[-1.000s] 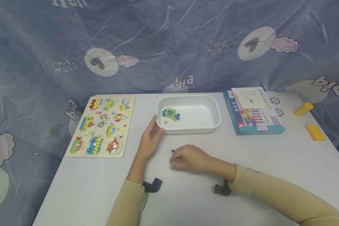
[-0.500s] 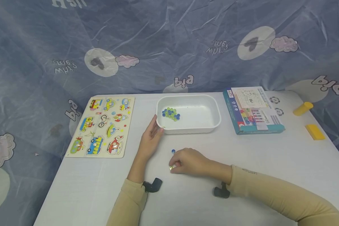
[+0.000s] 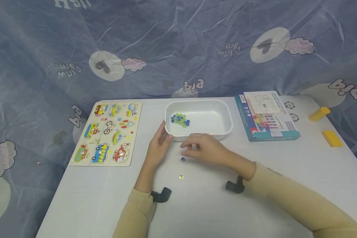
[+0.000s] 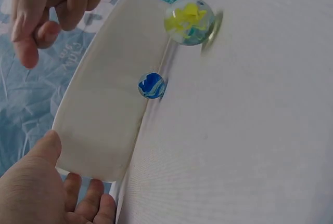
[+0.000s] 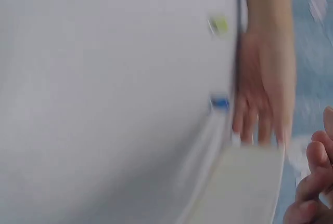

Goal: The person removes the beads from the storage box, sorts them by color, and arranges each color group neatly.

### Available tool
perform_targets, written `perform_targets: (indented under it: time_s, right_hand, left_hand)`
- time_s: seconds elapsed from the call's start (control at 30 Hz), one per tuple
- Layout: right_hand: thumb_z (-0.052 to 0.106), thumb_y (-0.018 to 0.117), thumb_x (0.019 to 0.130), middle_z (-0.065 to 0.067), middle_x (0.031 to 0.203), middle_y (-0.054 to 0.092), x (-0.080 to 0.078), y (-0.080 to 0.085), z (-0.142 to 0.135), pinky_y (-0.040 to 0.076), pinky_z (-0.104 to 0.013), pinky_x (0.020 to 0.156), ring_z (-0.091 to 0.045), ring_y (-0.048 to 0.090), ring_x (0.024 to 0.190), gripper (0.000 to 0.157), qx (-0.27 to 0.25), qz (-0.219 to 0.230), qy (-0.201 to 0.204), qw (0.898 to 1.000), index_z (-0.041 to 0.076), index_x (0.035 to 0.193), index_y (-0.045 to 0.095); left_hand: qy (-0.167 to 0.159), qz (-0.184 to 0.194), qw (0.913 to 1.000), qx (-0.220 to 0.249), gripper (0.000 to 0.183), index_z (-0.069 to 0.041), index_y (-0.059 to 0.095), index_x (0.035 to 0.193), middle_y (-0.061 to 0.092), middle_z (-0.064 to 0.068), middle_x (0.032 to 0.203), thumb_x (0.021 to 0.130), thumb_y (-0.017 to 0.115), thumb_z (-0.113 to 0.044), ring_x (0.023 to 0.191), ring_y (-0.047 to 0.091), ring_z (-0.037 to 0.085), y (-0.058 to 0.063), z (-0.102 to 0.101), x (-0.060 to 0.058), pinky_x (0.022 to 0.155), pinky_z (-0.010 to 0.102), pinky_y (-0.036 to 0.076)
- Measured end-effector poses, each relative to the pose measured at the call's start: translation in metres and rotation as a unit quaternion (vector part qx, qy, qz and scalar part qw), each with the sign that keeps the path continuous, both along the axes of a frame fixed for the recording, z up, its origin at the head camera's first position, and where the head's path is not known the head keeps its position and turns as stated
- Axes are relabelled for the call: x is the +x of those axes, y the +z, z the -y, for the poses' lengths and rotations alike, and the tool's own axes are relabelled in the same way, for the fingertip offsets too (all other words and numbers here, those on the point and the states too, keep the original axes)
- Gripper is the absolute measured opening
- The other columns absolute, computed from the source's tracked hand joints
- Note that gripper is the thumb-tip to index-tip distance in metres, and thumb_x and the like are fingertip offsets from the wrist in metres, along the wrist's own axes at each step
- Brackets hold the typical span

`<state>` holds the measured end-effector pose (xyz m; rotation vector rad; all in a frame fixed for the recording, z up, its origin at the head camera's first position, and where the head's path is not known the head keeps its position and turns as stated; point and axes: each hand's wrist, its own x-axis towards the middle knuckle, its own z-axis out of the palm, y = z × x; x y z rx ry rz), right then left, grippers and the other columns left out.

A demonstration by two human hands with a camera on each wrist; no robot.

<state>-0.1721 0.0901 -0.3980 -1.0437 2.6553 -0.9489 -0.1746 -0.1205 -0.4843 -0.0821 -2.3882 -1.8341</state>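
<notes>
Most marbles (image 3: 179, 120) sit in the tray (image 3: 209, 123) the left hand (image 3: 157, 149) holds; a blue marble (image 3: 182, 159) and yellow marble (image 3: 181, 177) lie outside. The right hand (image 3: 207, 149) has a parted, seemingly empty grip.

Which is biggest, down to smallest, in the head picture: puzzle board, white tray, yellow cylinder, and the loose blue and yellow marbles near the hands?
1. Puzzle board
2. White tray
3. Yellow cylinder
4. Loose blue marble and loose yellow marble: these look about alike, so I can't rank them.
</notes>
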Motion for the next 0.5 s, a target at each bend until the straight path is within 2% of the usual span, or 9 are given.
perform_targets:
  time_s: [0.13, 0.23, 0.37, 0.5]
  right_hand:
    - [0.039, 0.07, 0.084, 0.015, 0.085, 0.063, -0.035, 0.005, -0.008, 0.048, -0.023, 0.056, -0.012, 0.053, 0.066, 0.023, -0.029, -0.003, -0.033, 0.999, 0.027, 0.104, 0.07]
    - [0.034, 0.071, 0.084, 0.01, 0.088, 0.065, -0.06, 0.003, -0.01, 0.049, -0.025, 0.058, -0.014, 0.054, 0.069, 0.026, -0.021, 0.008, -0.045, 0.999, 0.021, 0.107, 0.071]
    - [0.033, 0.071, 0.084, 0.008, 0.096, 0.069, -0.086, -0.003, -0.008, 0.052, -0.027, 0.062, -0.014, 0.057, 0.071, 0.029, 0.017, 0.055, -0.049, 0.997, 0.019, 0.11, 0.07]
    - [0.03, 0.074, 0.082, 0.005, 0.098, 0.07, -0.098, -0.006, -0.001, 0.055, -0.029, 0.07, -0.015, 0.063, 0.078, 0.031, 0.053, 0.115, -0.035, 0.991, 0.019, 0.111, 0.071]
  left_hand:
    - [0.002, 0.012, 0.9999, -0.001, 0.062, -0.031, 0.024, 0.149, 0.032, -0.003, 0.154, 0.096, 0.055, -0.03, 0.14, 0.034, 0.011, 0.01, -0.003, 0.004, 0.115, 0.031, 0.034]
    - [-0.002, 0.019, 0.9998, 0.0, 0.064, -0.025, 0.024, 0.151, 0.032, 0.001, 0.154, 0.095, 0.055, -0.033, 0.14, 0.033, 0.012, 0.02, -0.004, 0.009, 0.115, 0.031, 0.034]
    - [-0.008, 0.02, 0.9998, -0.002, 0.065, -0.021, 0.024, 0.151, 0.032, 0.003, 0.154, 0.095, 0.055, -0.035, 0.14, 0.034, 0.013, 0.029, -0.003, 0.012, 0.115, 0.031, 0.034]
    - [-0.011, 0.018, 0.9998, -0.003, 0.066, -0.02, 0.024, 0.151, 0.033, 0.004, 0.154, 0.095, 0.055, -0.035, 0.14, 0.035, 0.013, 0.031, -0.002, 0.013, 0.114, 0.03, 0.035]
